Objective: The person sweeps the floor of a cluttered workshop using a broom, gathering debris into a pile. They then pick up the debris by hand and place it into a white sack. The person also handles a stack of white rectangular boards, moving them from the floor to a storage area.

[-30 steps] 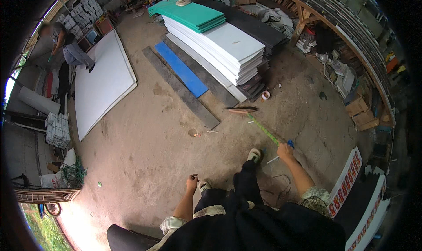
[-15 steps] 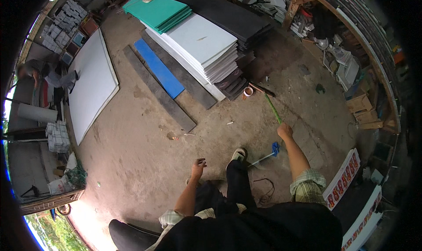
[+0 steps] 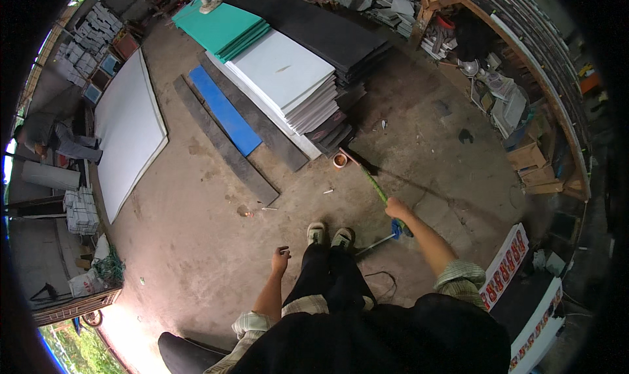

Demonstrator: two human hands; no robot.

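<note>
While the right hand (image 3: 396, 208) grips the broom (image 3: 373, 183) reaching forward, the left hand (image 3: 281, 261) hangs apart, fingers loose.

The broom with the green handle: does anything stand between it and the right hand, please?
Nothing visible does: the right hand grips the broom directly. A small white-rimmed round item lies near the broom's far end, not between them.

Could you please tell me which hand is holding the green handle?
The right hand, closed around the green handle; the left hand hangs apart from it.
</note>
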